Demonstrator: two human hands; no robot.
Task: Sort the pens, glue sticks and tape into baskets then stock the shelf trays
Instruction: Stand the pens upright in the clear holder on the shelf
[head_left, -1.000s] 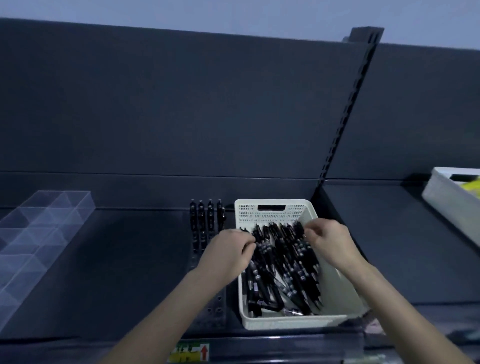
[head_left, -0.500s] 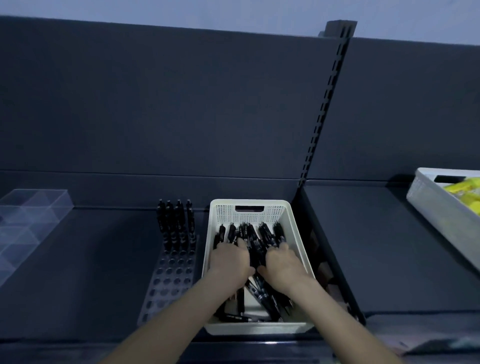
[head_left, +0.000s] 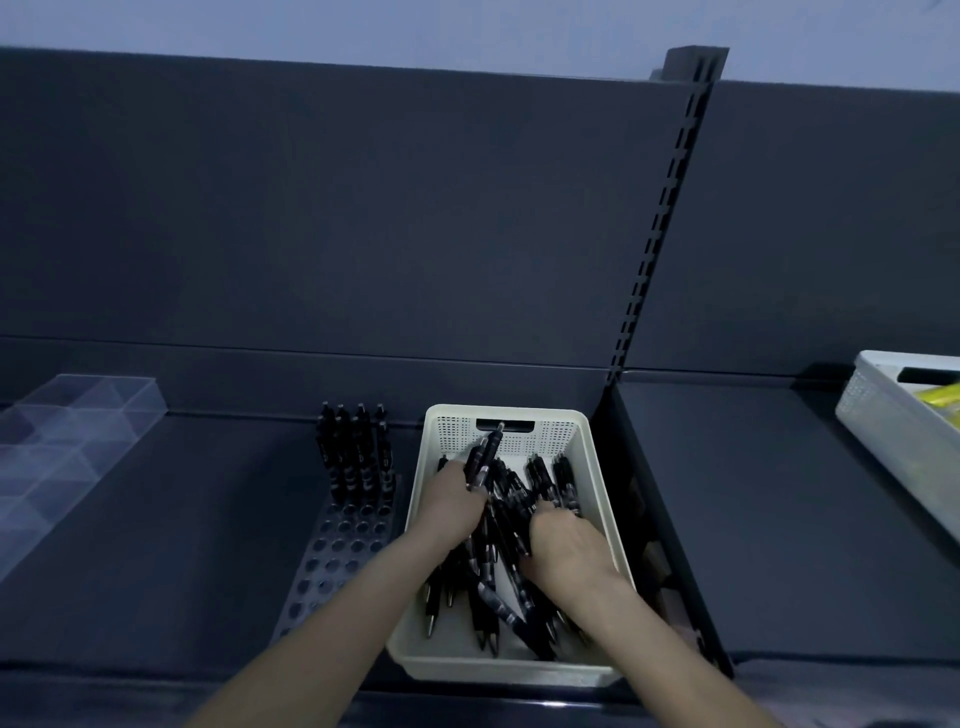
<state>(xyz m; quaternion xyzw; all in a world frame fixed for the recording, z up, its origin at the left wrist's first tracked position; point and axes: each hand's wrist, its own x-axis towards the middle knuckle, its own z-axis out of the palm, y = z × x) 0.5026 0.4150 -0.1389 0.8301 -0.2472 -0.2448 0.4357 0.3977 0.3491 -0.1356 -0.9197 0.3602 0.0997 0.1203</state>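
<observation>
Inside the basket, left fingers grip a raised pen.

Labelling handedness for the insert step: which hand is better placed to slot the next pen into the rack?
Probably left. The left hand already holds black pens raised off the pile, and the pen rack stands on its side of the white basket. The right hand rests on the pile, farther off.

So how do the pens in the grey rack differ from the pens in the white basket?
The rack pens stand upright in rows at the far end of the rack; the basket pens lie crossed in a heap in the basket. No hand touches the rack pens; the left hand grips some basket pens and the right hand reaches among them. Both are black.
</observation>
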